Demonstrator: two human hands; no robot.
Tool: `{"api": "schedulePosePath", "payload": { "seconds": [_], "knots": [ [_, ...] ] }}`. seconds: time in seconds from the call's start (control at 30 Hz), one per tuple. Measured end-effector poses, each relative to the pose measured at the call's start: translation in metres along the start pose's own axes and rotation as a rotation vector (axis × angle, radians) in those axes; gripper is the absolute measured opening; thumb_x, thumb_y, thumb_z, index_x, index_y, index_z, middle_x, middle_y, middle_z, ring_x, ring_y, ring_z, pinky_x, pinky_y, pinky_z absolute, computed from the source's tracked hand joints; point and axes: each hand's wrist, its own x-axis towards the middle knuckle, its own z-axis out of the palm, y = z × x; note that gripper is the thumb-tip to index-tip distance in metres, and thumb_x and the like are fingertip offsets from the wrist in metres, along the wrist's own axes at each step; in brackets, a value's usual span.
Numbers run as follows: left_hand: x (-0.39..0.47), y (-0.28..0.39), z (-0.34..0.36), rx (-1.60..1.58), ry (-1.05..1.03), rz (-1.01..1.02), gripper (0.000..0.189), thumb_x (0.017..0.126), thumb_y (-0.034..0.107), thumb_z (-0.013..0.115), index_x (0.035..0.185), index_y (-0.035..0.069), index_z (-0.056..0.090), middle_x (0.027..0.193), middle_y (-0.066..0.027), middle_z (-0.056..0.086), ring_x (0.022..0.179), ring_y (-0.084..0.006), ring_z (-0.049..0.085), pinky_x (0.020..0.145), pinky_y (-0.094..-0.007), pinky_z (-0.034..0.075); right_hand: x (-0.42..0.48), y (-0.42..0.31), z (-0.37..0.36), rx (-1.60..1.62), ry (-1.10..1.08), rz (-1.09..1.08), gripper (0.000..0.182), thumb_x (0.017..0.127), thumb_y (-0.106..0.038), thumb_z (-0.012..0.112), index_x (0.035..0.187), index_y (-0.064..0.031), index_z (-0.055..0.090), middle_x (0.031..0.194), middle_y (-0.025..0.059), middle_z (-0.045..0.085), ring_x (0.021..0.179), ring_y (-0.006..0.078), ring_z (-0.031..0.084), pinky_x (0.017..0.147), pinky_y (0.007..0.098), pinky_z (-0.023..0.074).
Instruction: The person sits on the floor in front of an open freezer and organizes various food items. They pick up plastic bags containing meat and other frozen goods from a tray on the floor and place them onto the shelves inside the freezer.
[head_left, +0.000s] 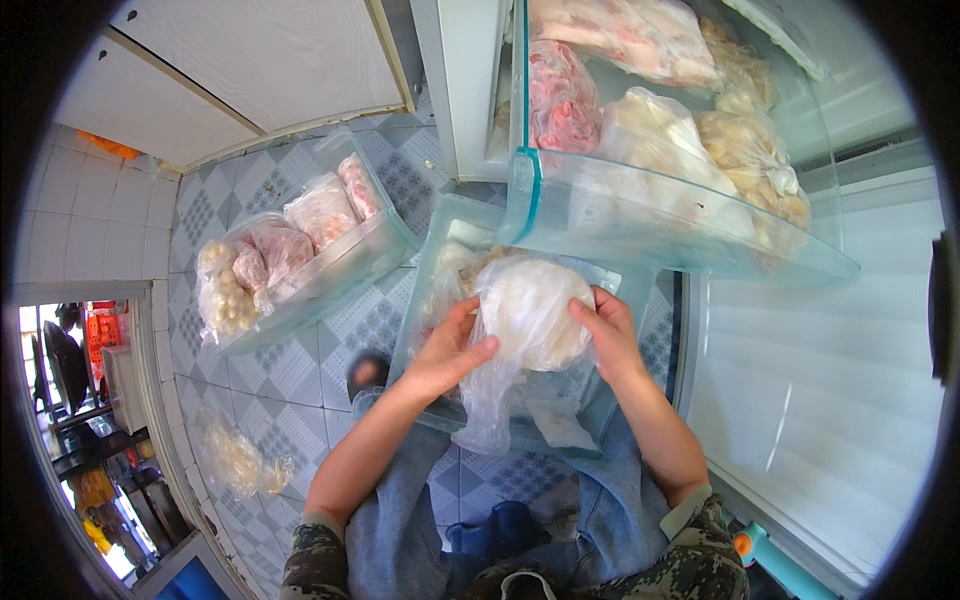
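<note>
Between my two hands is a round, whitish bundle in a clear plastic bag (536, 311). My left hand (450, 349) grips its left side, thumb across the front. On the right edge, my right hand (611, 326) pinches it between thumb and fingers. The bag's loose end trails down towards my lap. Below the bundle, a pale-blue clear freezer drawer (420, 330) stands in front of my knees, holding more bagged food that the bundle partly hides. A white piece (559, 424) lies at the drawer's near end.
A pulled-out freezer drawer (675, 247) with bagged meat overhangs at upper right, beside the white freezer door (817, 390). Another drawer (337, 296) of bagged food stands on the tiled floor (292, 382) at left. A crumpled plastic bag (244, 457) lies on the floor nearby.
</note>
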Motion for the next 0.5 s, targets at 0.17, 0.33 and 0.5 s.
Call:
{"api": "schedulePosePath", "payload": {
  "seconds": [0.17, 0.33, 0.5],
  "knots": [
    [0.004, -0.009, -0.008, 0.054, -0.157, -0.152, 0.056, 0.079, 0.003, 0.062, 0.128, 0.001, 0.036, 0.126, -0.0077, 0.045, 0.113, -0.0139, 0.045, 0.094, -0.0284, 0.036, -0.005, -0.007, -0.003, -0.475, -0.162, -0.145, 0.019, 0.079, -0.014, 0.064, 0.091, -0.0013, 0.058, 0.082, 0.004, 0.061, 0.072, 0.0103, 0.054, 0.065, 0.0254, 0.0447],
    [0.008, -0.017, -0.028, 0.185, 0.077, -0.044, 0.054, 0.079, -0.002, 0.057, 0.129, 0.004, 0.037, 0.121, -0.0097, 0.048, 0.112, -0.0174, 0.046, 0.093, -0.0312, 0.039, -0.008, -0.024, -0.007, -1.082, 0.08, -0.735, 0.018, 0.076, -0.011, 0.064, 0.089, -0.0004, 0.057, 0.076, 0.0131, 0.059, 0.066, 0.0222, 0.057, 0.06, 0.0289, 0.0447],
    [0.013, -0.016, -0.035, 0.364, 0.19, 0.005, 0.054, 0.079, -0.001, 0.059, 0.128, 0.005, 0.039, 0.119, -0.013, 0.049, 0.113, -0.0214, 0.046, 0.095, -0.0339, 0.038, 0.0, -0.024, -0.022, -1.006, 0.116, -0.534, 0.019, 0.075, -0.014, 0.064, 0.086, -0.0001, 0.058, 0.075, 0.0153, 0.059, 0.066, 0.0323, 0.057, 0.059, 0.034, 0.0455]
  ]
}}
